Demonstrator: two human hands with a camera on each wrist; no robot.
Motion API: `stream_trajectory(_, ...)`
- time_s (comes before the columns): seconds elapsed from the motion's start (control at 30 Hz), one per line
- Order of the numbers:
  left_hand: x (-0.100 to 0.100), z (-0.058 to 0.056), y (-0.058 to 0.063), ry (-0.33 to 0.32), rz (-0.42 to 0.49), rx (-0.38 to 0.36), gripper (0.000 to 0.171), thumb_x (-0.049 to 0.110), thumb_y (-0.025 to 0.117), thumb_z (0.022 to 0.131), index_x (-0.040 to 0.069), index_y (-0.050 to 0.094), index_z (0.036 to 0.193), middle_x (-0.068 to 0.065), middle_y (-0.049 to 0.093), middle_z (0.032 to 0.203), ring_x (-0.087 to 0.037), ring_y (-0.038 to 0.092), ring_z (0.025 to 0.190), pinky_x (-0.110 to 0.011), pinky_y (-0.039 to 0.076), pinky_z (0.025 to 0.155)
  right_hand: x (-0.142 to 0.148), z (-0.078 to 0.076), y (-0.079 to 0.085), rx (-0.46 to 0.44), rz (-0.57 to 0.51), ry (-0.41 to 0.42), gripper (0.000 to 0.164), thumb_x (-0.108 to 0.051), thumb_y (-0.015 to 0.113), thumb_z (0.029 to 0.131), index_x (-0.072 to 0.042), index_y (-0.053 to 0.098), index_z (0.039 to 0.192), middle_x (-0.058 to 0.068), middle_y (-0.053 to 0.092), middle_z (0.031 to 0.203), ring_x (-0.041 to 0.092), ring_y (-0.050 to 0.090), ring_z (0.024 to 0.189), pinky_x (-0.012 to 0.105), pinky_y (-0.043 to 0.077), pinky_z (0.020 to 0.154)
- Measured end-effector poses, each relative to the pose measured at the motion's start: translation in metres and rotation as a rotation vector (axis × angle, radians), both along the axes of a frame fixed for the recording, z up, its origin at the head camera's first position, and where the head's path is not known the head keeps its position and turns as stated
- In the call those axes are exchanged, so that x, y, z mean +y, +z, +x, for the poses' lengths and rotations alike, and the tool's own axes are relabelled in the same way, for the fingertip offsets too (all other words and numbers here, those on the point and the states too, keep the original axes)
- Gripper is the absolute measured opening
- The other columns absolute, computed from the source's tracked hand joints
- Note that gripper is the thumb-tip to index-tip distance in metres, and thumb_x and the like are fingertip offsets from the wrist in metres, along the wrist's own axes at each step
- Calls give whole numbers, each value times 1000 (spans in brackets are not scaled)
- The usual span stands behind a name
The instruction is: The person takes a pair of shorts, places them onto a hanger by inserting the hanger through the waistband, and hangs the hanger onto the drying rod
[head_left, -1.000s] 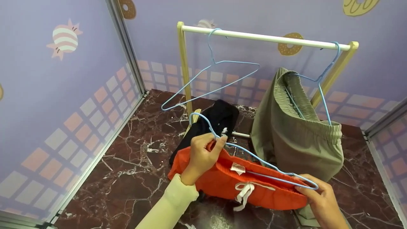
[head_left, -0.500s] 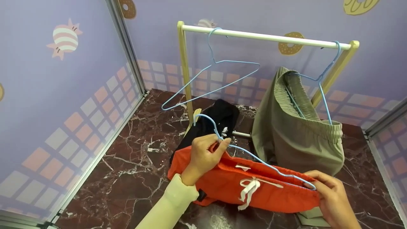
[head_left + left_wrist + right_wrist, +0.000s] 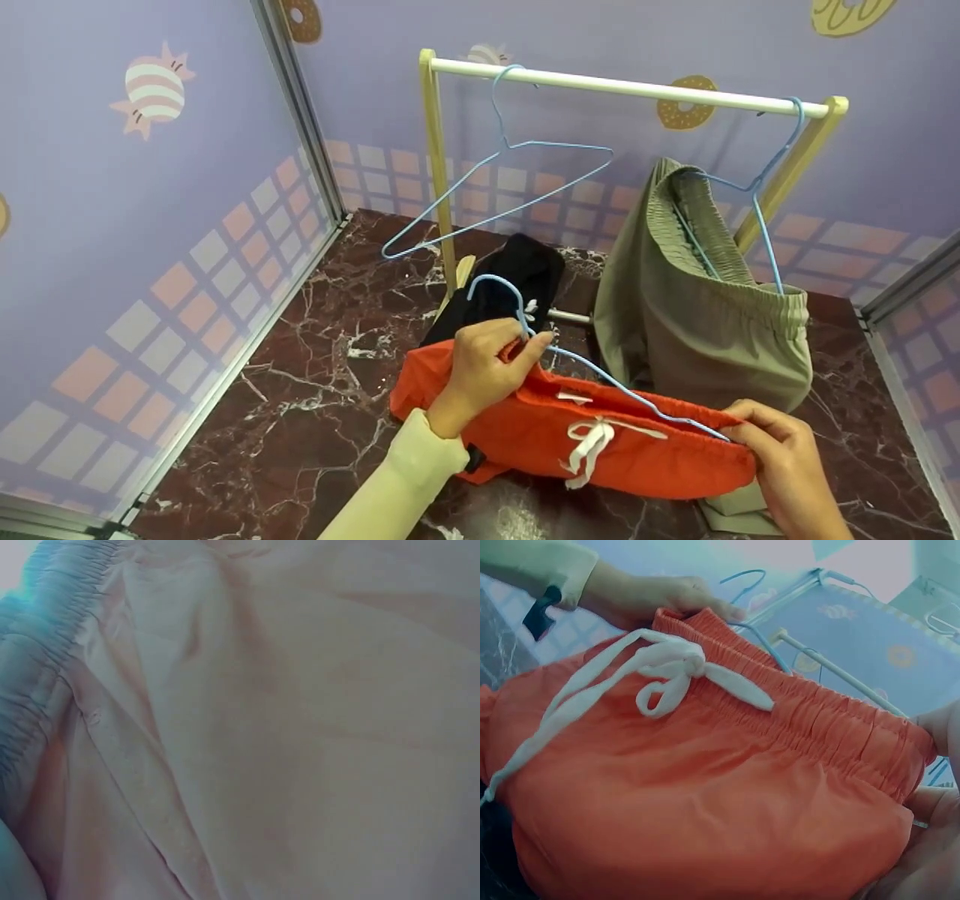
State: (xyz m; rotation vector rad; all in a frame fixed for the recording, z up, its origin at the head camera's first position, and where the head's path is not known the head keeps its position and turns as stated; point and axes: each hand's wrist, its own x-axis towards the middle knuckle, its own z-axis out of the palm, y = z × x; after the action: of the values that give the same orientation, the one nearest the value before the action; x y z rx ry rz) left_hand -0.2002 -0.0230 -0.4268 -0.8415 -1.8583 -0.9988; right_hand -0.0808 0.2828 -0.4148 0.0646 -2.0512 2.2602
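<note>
Orange shorts (image 3: 630, 457) with an elastic waistband and a white drawstring bow (image 3: 590, 446) hang between my two hands. A blue wire hanger (image 3: 611, 380) runs into the waist opening, its hook up and to the left. My left hand (image 3: 487, 367) pinches the hanger below its hook, together with the left part of the waistband. At the other end, my right hand (image 3: 784, 454) grips the waistband's right corner between thumb and fingers, where the hanger's tip is tucked inside. Washed-out gathered fabric (image 3: 262, 727) fills the left wrist view.
Behind stands a rack with a white rail (image 3: 615, 84) and wooden posts. A bare blue hanger (image 3: 499, 217) hangs at its left, and olive trousers (image 3: 697, 322) on another hanger at its right. Black clothing (image 3: 517, 270) lies low behind the shorts. Walls rise at both sides.
The hanger's right end has gone down inside the waistband, and its hook has shifted right. My right hand has moved slightly right, drawing the shorts' waist wider.
</note>
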Motion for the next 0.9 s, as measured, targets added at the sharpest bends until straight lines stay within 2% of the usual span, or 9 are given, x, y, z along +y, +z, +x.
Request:
stream_trajectory(0.23,2,2,0,24,-56,45,42,29,65,82,16,39,53,6,31,48,-4,29,44,-16,19,45,-6,-3,4,-28,135,-105,11,12,50,83,8,57,75,4,60,65,14,54,57,26,44,56)
stream_trajectory(0.4,3,2,0,35,-77,46,42,30,65,83,16,39,53,7,31,48,-4,30,43,-17,19,44,-12,-5,7,-60,218,-171,11,12,50,81,8,55,72,4,58,62,13,50,52,28,40,48)
stream_trajectory(0.7,8,4,-5,79,-170,66,44,37,64,83,18,40,51,7,32,45,-4,32,42,-15,18,43,-22,-8,10,-42,257,-163,6,12,53,80,8,55,75,4,58,63,11,52,51,27,44,46)
stream_trajectory(0.8,9,4,-6,74,-156,42,46,37,64,83,17,38,51,7,31,45,-4,31,41,-15,17,43,-27,-11,6,-29,302,-153,5,5,57,83,7,57,79,3,58,65,9,52,54,26,43,48)
stream_trajectory(0.9,10,5,-6,63,-146,24,46,37,64,83,17,38,51,7,30,46,-4,29,42,-15,17,43,-32,-14,1,-26,382,-133,12,-8,60,86,3,60,82,0,59,67,8,52,58,25,44,51)
